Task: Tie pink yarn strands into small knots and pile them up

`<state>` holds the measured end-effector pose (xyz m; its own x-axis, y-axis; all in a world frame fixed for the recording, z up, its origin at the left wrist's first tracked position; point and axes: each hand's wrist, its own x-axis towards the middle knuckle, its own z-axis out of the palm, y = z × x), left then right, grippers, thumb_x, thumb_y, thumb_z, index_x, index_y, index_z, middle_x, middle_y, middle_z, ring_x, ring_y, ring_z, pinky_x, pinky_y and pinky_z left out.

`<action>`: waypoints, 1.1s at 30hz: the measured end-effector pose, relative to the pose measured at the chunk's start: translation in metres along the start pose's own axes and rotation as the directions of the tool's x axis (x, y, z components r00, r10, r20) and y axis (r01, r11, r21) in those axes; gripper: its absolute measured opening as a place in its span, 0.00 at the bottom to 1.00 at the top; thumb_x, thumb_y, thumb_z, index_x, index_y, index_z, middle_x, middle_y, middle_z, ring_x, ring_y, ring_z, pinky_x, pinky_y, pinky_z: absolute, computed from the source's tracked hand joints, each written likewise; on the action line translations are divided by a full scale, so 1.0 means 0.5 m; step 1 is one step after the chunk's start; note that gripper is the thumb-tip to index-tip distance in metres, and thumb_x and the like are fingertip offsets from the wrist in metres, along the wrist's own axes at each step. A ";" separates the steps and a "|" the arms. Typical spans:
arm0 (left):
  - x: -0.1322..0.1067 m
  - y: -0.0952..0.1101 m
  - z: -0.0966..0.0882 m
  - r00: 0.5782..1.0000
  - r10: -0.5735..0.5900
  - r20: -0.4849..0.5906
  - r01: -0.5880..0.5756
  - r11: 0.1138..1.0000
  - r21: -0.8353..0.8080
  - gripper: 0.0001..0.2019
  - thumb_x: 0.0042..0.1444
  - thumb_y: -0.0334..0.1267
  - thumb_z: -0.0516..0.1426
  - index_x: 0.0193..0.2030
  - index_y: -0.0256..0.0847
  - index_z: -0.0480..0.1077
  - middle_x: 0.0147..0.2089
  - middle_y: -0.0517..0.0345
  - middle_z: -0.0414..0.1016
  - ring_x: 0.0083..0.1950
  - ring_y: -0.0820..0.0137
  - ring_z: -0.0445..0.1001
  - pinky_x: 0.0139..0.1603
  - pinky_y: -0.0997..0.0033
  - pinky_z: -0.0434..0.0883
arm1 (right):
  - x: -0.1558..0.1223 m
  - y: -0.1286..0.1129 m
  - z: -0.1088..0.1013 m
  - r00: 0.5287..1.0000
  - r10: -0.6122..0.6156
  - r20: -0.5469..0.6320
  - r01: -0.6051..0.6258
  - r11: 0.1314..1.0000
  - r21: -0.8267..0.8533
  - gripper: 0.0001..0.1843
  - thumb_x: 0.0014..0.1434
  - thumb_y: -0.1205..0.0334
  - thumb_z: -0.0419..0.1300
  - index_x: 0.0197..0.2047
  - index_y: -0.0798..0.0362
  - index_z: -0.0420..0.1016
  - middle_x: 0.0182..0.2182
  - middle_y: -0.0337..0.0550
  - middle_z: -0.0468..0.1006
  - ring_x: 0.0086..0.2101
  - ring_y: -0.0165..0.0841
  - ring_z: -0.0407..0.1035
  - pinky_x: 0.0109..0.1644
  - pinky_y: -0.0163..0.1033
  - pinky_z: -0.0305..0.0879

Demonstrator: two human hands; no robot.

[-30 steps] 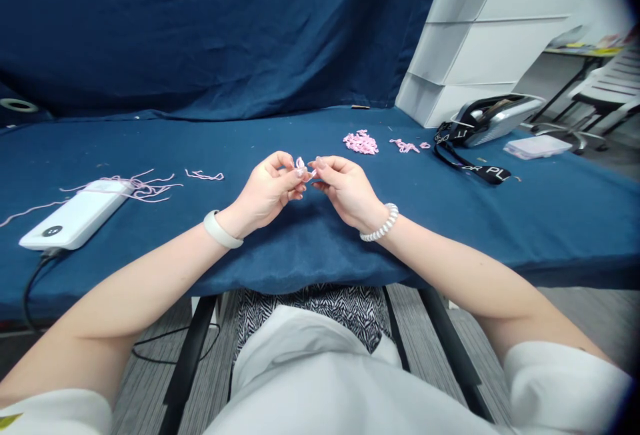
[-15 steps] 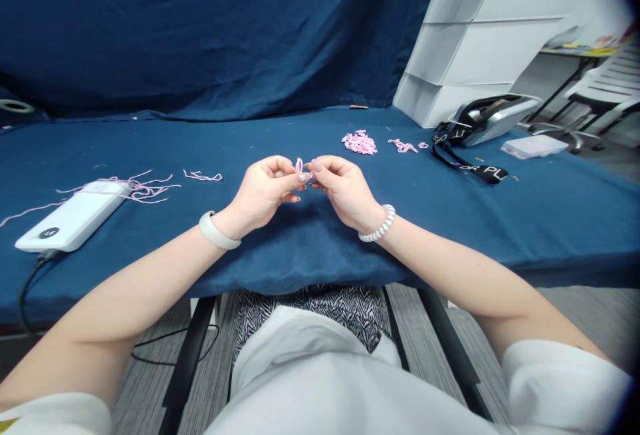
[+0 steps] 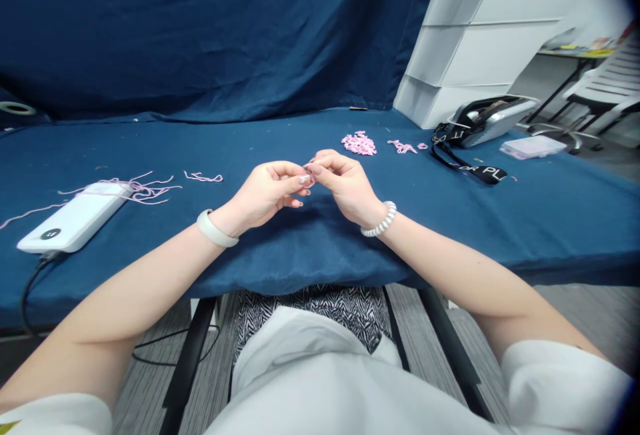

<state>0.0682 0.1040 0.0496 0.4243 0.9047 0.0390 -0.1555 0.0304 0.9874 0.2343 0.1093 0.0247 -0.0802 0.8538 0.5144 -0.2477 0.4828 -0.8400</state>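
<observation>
A person sits at a table (image 3: 310, 248) covered in dark blue cloth, both forearms reaching over its near edge. The left hand (image 3: 265, 190), with a pale band at the wrist, and the right hand (image 3: 345, 185), with a white coiled bracelet, meet above the middle of the table in a narrow pinch. Between them, a small pink yarn piece (image 3: 309, 167) is almost hidden, with only a sliver showing, so its shape cannot be made out. The piece is so small and the grip so tight that a slackened pinch or a slight twist could drop it onto the cloth, where it could be lost among similar scraps. Across the table from left to right, a roll of tape (image 3: 17, 108) sits at the far left corner. A white power bank (image 3: 75, 218) lies near the left edge, its black cable (image 3: 30, 288) hanging off the front, with long pink strands (image 3: 143, 188) across its end. Farther along the table are a short pink strand (image 3: 203, 176), a heap of pink pieces (image 3: 359, 144), and a black lanyard (image 3: 475, 172) beside a silver case (image 3: 493, 115). A flat clear box (image 3: 533, 147) lies at the right end. Beyond the table stand white drawers (image 3: 475, 42) and a white chair (image 3: 605, 82).
</observation>
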 end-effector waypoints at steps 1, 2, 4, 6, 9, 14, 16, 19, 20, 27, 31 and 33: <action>0.000 0.000 -0.001 1.000 -0.012 0.014 0.012 1.000 -0.008 0.16 0.39 0.40 0.72 0.30 0.34 0.74 0.30 0.59 0.75 0.29 0.78 0.72 0.25 0.82 0.71 | 0.002 0.000 -0.003 1.000 -0.001 0.015 0.001 1.000 0.003 0.16 0.43 0.47 0.73 0.25 0.51 0.80 0.31 0.38 0.72 0.35 0.27 0.66 0.45 0.38 0.63; 0.000 0.001 -0.001 0.999 -0.020 0.028 0.021 1.000 -0.020 0.16 0.39 0.39 0.72 0.31 0.34 0.74 0.30 0.59 0.75 0.29 0.78 0.72 0.24 0.82 0.71 | 0.004 0.000 -0.005 1.000 -0.001 0.025 0.001 1.000 0.003 0.16 0.43 0.47 0.73 0.25 0.51 0.80 0.31 0.38 0.73 0.36 0.28 0.66 0.46 0.39 0.63; 0.000 0.001 -0.002 0.998 -0.030 0.053 0.032 0.998 -0.049 0.15 0.40 0.37 0.72 0.32 0.35 0.74 0.31 0.60 0.75 0.29 0.78 0.72 0.23 0.83 0.71 | 0.006 -0.001 -0.009 0.999 -0.002 0.035 0.002 1.000 -0.003 0.16 0.43 0.46 0.73 0.25 0.50 0.80 0.32 0.39 0.73 0.38 0.29 0.67 0.48 0.39 0.63; 0.000 0.000 -0.002 0.997 -0.031 0.073 0.036 0.997 -0.074 0.14 0.41 0.36 0.72 0.32 0.34 0.75 0.31 0.60 0.74 0.29 0.79 0.72 0.23 0.83 0.71 | 0.007 -0.004 -0.011 0.999 -0.007 0.046 0.007 1.000 -0.011 0.16 0.43 0.46 0.73 0.26 0.50 0.81 0.34 0.40 0.73 0.40 0.29 0.67 0.50 0.40 0.63; -0.002 0.000 -0.001 0.995 -0.030 0.094 0.040 0.994 -0.098 0.12 0.43 0.36 0.71 0.31 0.34 0.75 0.30 0.60 0.74 0.28 0.79 0.71 0.23 0.83 0.72 | 0.006 -0.012 -0.011 0.997 -0.013 0.076 0.016 0.999 -0.040 0.17 0.44 0.45 0.72 0.26 0.50 0.81 0.35 0.41 0.72 0.43 0.32 0.67 0.52 0.42 0.63; -0.003 -0.002 0.002 0.993 -0.039 0.110 0.049 0.994 -0.094 0.14 0.42 0.38 0.71 0.29 0.33 0.73 0.29 0.61 0.72 0.27 0.80 0.70 0.24 0.82 0.73 | 0.002 -0.025 -0.011 0.992 0.014 0.122 -0.007 0.998 -0.059 0.16 0.45 0.46 0.72 0.26 0.50 0.81 0.38 0.43 0.72 0.45 0.34 0.66 0.53 0.42 0.65; -0.003 -0.003 0.003 0.994 -0.049 0.097 0.057 0.996 -0.075 0.15 0.41 0.38 0.72 0.29 0.33 0.72 0.28 0.61 0.72 0.26 0.80 0.70 0.24 0.82 0.73 | 0.000 -0.027 -0.012 0.990 0.033 0.138 -0.027 0.998 -0.049 0.15 0.45 0.47 0.73 0.26 0.50 0.81 0.38 0.43 0.71 0.45 0.34 0.66 0.52 0.42 0.66; -0.002 -0.004 0.003 0.995 -0.073 0.072 0.076 0.996 -0.038 0.17 0.38 0.38 0.73 0.29 0.33 0.72 0.26 0.61 0.72 0.25 0.79 0.71 0.24 0.81 0.73 | 0.000 -0.026 -0.014 0.983 0.065 0.171 -0.061 0.998 -0.032 0.14 0.44 0.49 0.73 0.27 0.50 0.82 0.39 0.43 0.71 0.43 0.32 0.66 0.50 0.41 0.67; -0.002 -0.004 0.003 0.995 -0.080 0.065 0.082 0.996 -0.025 0.18 0.38 0.39 0.73 0.29 0.33 0.72 0.26 0.61 0.72 0.25 0.79 0.71 0.24 0.81 0.73 | 0.000 -0.026 -0.015 0.980 0.072 0.186 -0.068 0.997 -0.025 0.13 0.44 0.50 0.74 0.27 0.50 0.82 0.39 0.43 0.71 0.42 0.32 0.66 0.49 0.40 0.67; -0.005 -0.001 0.006 0.996 -0.086 0.026 0.084 0.995 0.052 0.19 0.37 0.40 0.73 0.31 0.33 0.72 0.26 0.59 0.74 0.25 0.77 0.73 0.25 0.80 0.74 | 0.006 -0.024 -0.025 0.965 0.093 0.244 -0.090 0.996 -0.025 0.10 0.44 0.53 0.74 0.26 0.49 0.83 0.38 0.42 0.71 0.39 0.29 0.66 0.47 0.39 0.68; -0.006 -0.003 0.006 0.997 -0.064 0.033 0.061 0.996 0.072 0.19 0.37 0.41 0.73 0.31 0.33 0.72 0.27 0.58 0.74 0.26 0.76 0.74 0.25 0.80 0.74 | 0.006 -0.028 -0.026 0.959 0.108 0.264 -0.099 0.994 -0.045 0.10 0.45 0.53 0.74 0.26 0.50 0.83 0.38 0.42 0.71 0.39 0.29 0.66 0.48 0.40 0.68; -0.005 -0.003 0.004 0.998 -0.047 0.045 0.041 0.993 0.108 0.19 0.38 0.42 0.73 0.31 0.33 0.73 0.27 0.57 0.75 0.26 0.75 0.74 0.25 0.80 0.74 | 0.006 -0.030 -0.028 0.954 0.116 0.276 -0.103 0.993 -0.061 0.11 0.45 0.52 0.73 0.26 0.50 0.83 0.38 0.42 0.71 0.39 0.30 0.67 0.48 0.41 0.68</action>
<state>0.0691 0.1007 0.0485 0.4712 0.8820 -0.0001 -0.0405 0.0217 0.9989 0.2511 0.1074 0.0365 -0.3720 0.8169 0.4408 -0.1791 0.4028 -0.8976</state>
